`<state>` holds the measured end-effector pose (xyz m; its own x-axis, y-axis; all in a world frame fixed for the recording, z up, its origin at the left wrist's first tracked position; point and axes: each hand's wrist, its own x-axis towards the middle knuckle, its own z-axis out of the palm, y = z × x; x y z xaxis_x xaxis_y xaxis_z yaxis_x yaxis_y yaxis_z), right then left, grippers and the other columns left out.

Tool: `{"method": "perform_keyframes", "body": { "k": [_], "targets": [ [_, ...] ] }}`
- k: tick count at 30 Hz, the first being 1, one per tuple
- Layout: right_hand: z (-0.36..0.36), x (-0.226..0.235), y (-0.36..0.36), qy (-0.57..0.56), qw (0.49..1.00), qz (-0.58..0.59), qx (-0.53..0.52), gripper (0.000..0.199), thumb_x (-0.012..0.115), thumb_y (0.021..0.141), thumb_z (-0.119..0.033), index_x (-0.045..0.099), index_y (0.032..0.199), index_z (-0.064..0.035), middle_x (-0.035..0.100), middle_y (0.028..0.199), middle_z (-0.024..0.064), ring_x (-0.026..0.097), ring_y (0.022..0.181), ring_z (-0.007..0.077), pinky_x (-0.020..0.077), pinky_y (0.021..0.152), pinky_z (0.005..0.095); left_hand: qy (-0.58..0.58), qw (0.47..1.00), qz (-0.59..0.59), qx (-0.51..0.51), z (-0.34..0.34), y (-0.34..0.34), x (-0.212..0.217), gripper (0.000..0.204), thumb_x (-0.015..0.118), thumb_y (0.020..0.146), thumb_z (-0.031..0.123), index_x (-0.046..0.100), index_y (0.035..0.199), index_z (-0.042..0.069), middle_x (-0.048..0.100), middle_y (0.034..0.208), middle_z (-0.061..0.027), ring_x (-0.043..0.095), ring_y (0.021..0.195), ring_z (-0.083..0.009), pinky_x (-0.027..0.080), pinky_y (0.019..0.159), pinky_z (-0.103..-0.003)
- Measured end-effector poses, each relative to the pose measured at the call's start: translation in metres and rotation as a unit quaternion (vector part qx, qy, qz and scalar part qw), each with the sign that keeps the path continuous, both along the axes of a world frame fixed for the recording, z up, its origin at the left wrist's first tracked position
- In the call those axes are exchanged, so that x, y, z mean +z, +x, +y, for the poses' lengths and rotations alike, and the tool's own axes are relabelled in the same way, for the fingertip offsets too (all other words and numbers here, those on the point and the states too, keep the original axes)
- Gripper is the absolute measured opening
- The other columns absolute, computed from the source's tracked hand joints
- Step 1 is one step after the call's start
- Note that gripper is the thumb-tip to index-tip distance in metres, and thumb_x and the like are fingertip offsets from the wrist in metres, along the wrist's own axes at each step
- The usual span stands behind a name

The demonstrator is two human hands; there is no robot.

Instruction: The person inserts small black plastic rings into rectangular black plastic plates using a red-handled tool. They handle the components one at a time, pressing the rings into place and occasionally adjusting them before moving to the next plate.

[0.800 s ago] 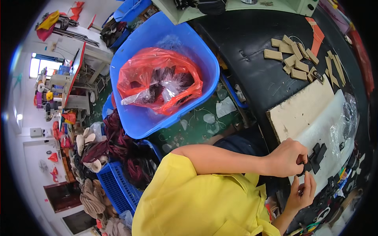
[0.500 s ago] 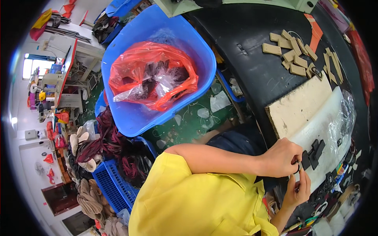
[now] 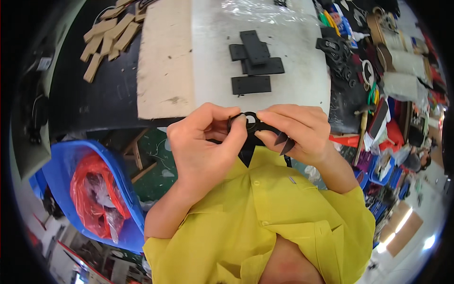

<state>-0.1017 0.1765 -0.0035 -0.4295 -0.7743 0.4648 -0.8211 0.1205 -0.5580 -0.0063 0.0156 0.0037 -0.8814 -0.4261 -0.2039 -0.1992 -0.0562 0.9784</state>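
Note:
In front of my chest, just off the near edge of the work board, both hands hold a small black ring with black strap on it. My left hand pinches the ring's left side between thumb and fingers. The right hand is closed on the strap at the ring's right side, and a pointed dark end sticks out below its fingers. How the strap runs through the ring is partly hidden by the fingers. Beyond the hands, several flat black rectangular pieces lie on the white sheet, some stacked crosswise.
A pale board lies left of the sheet on the black table. Tan blocks are heaped at far left. Black parts and tools crowd the right. A blue tub holding a red bag stands lower left.
The view has swung right, bringing the board to the front and the tub to the lower left. My hands stay close together at the small black ring, which now shows more clearly.

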Motion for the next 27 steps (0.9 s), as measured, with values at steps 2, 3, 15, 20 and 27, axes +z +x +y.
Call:
{"method": "perform_keyframes", "body": {
  "k": [2,3,15,20,27],
  "targets": [
    [0.005,0.001,0.0,0.011,0.999,-0.029,-0.015,0.028,0.076,0.064,-0.006,0.065,0.089,0.0009,0.064,0.074,0.0116,0.063,0.059,0.022,0.05,0.05,0.0264,0.001,1.0,0.003,-0.008,0.003,-0.004,-0.001,0.01,0.066,0.075,-0.005,0.061,0.083,-0.007,0.061,0.075,-0.0061,0.057,0.064,-0.0064,0.049,0.058,-0.019],
    [0.007,0.002,0.002,0.006,0.999,-0.034,-0.019,0.029,0.076,0.063,-0.005,0.065,0.089,0.0007,0.064,0.074,0.0115,0.063,0.059,0.0219,0.05,0.05,0.0264,0.008,1.0,0.004,-0.009,0.005,-0.004,-0.001,0.01,0.066,0.075,-0.005,0.061,0.083,-0.007,0.061,0.075,-0.0061,0.057,0.064,-0.0065,0.049,0.058,-0.019],
    [0.01,0.007,-0.013,-0.028,0.996,-0.077,-0.034,0.038,0.068,0.057,0.005,0.065,0.094,-0.0029,0.063,0.079,0.0093,0.064,0.063,0.0215,0.05,0.05,0.0271,0.021,0.985,0.002,-0.172,0.011,-0.014,-0.006,0.034,0.064,0.078,0.0,0.057,0.111,-0.001,0.058,0.077,0.0008,0.052,0.068,-0.0035,0.041,0.061,-0.017],
    [0.007,0.022,-0.011,0.011,0.955,-0.253,-0.157,0.024,0.071,0.066,0.0,0.065,0.089,-0.0017,0.063,0.078,0.0046,0.054,0.056,0.0091,0.0411,0.046,0.0223,0.189,0.98,0.058,0.014,0.018,-0.029,-0.01,0.02,0.064,0.078,-0.007,0.056,0.097,-0.005,0.06,0.083,-0.0061,0.058,0.073,-0.0095,0.046,0.065,-0.02],
    [0.013,-0.002,-0.005,-0.057,0.823,-0.528,-0.202,0.014,0.072,0.074,-0.009,0.065,0.083,-0.0007,0.06,0.073,-0.0002,0.043,0.052,0.002,0.0329,0.045,0.0188,-0.057,0.991,0.117,0.018,0.024,-0.028,-0.025,0.021,0.07,0.073,-0.006,0.059,0.09,-0.006,0.063,0.082,-0.0089,0.061,0.071,-0.0105,0.05,0.063,-0.021]
  ]
}}
